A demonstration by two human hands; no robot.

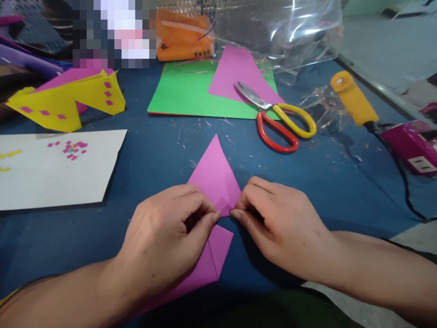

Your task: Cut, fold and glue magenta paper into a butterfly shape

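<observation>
A blue table (pixel 143 157) spreads under the left hand (pixel 167 230) and the right hand (pixel 283 223). Green paper (pixel 184 91) lies beyond both, white card (pixel 51 182) left of the left hand, scissors (pixel 265 106) beyond the right. Both hands pinch the near edge of a pink paper triangle (pixel 216 177) between them.

Moderate, fairly even light covers the blue bench (pixel 153 155), dimming toward the near edge and the far left. A soft shadow darkens it just right of the folded pink paper (pixel 215 177), whose creases look sharp. White glare streaks the clear plastic (pixel 290 29) at the far side. Coarse pixel blocks mask a far-left patch; the far-right background looks soft.
</observation>
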